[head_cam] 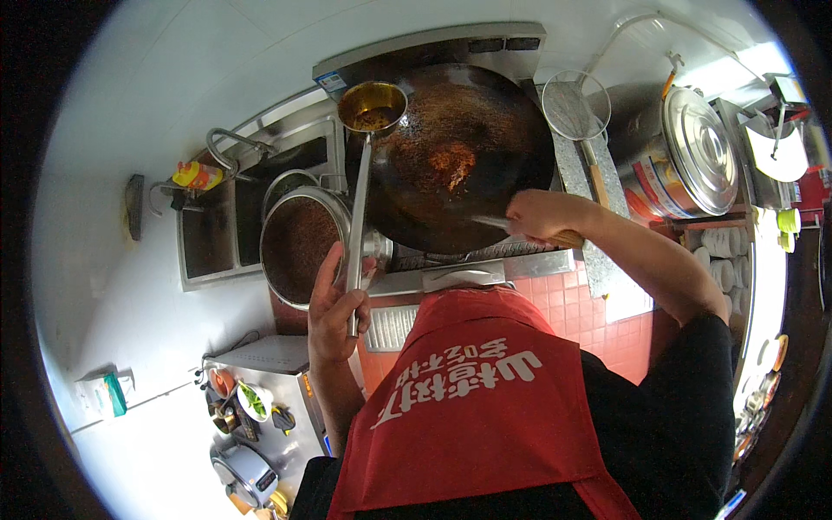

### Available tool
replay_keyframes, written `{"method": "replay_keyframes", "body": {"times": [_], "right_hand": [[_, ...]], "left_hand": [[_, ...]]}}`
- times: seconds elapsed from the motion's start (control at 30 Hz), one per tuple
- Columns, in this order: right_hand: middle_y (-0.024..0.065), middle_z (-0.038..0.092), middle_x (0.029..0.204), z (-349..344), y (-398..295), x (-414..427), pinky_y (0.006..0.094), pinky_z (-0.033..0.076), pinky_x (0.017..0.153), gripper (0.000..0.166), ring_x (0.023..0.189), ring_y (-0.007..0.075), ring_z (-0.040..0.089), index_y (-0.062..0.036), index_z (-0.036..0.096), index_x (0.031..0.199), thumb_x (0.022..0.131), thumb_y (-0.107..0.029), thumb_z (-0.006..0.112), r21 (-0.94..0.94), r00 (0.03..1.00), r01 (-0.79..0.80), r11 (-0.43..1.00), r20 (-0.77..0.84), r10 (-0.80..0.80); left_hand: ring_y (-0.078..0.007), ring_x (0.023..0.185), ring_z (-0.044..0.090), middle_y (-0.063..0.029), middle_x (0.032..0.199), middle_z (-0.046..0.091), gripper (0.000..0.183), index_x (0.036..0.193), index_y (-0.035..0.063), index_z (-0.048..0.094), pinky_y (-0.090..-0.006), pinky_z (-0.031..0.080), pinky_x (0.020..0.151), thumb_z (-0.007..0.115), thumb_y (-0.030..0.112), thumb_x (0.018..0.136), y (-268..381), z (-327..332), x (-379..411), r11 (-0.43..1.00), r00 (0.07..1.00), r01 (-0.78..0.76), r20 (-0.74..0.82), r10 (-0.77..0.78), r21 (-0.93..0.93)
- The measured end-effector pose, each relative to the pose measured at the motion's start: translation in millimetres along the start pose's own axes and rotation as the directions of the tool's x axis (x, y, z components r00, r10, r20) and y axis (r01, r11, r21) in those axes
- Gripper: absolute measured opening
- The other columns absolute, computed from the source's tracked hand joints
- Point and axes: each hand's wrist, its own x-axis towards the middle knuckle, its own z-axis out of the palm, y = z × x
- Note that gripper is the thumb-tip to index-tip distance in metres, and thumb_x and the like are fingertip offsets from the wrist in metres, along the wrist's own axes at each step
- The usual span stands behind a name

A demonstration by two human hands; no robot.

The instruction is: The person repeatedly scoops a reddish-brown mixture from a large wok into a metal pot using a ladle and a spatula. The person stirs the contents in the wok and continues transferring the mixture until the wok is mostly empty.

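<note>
My left hand (338,309) grips the long metal handle of a ladle (372,107), whose bowl holds an amber, oil-like liquid and hangs over the wok's upper left rim. My right hand (546,218) is closed around a wooden-handled metal utensil (495,223), its far end blurred above the lower right of the wok. Reddish-brown food (452,166) lies in a small heap near the middle of the large dark wok (416,214). Beside the ladle handle, a round metal pot (302,250) contains dark reddish-brown matter.
A metal sink (208,273) with a faucet (227,140) is at left. On the stone counter (608,250) at right rests a wire-mesh strainer (576,104). Beyond it stands a large lidded pot (701,153). A rice cooker (246,474) and bowls are at lower left.
</note>
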Motion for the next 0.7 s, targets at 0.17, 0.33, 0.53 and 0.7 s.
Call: {"method": "replay_keyframes", "body": {"times": [0.17, 0.33, 0.53, 0.7], "right_hand": [[0.0136, 0.067, 0.064, 9.3, 4.8, 78.1, 0.0459, 0.053, 0.066, 0.039, 0.06, 0.03, 0.067, 0.0005, 0.069, 0.07, 0.09, -0.029, 0.052, 0.118, 0.979, -0.001, 0.993, -0.201, 0.025], [0.0066, 0.06, 0.062, -7.5, 3.4, 40.9, 0.0336, 0.047, 0.045, 0.031, 0.048, 0.0158, 0.057, 0.0015, 0.064, 0.084, 0.098, -0.025, 0.053, 0.309, 0.996, 0.028, 0.951, -0.087, -0.001], [0.0039, 0.06, 0.062, -3.5, -10.1, -3.3, 0.0294, 0.047, 0.045, 0.032, 0.049, 0.0116, 0.055, -0.0001, 0.063, 0.084, 0.1, -0.026, 0.052, 0.388, 0.991, -0.029, 0.921, 0.128, -0.023], [0.0056, 0.059, 0.065, 6.2, -28.4, 53.3, 0.0305, 0.047, 0.045, 0.029, 0.049, 0.0131, 0.054, 0.0006, 0.063, 0.091, 0.099, -0.026, 0.055, 0.622, 1.0, 0.015, 0.783, 0.002, -0.021]], "left_hand": [[-0.008, 0.062, 0.055, -0.0249, 0.129, 0.058, 0.075, 0.154, 0.0046, 0.023, -0.0211, 0.044, 0.046, 0.051, -0.003, 0.086, 7.1, 2.5, 3.4, 0.999, 1.0, 0.012, 0.003, -0.012, 0.032], [-0.0071, 0.066, 0.053, -0.0252, 0.129, 0.059, 0.074, 0.155, 0.0072, 0.023, -0.0199, 0.044, 0.046, 0.049, -0.004, 0.087, 15.5, -3.3, 1.0, 0.998, 1.0, 0.01, -0.013, -0.009, 0.07], [-0.0063, 0.064, 0.052, -0.0258, 0.132, 0.057, 0.072, 0.155, 0.0076, 0.023, -0.0179, 0.044, 0.047, 0.046, -0.004, 0.088, 18.9, -10.4, 1.1, 0.999, 0.996, -0.053, 0.066, 0.052, 0.002], [-0.0043, 0.059, 0.051, -0.0305, 0.132, 0.056, 0.078, 0.155, 0.0064, 0.023, -0.0163, 0.042, 0.045, 0.049, -0.002, 0.082, 29.6, -5.2, -2.0, 0.998, 1.0, -0.011, -0.005, 0.011, 0.068]]}}
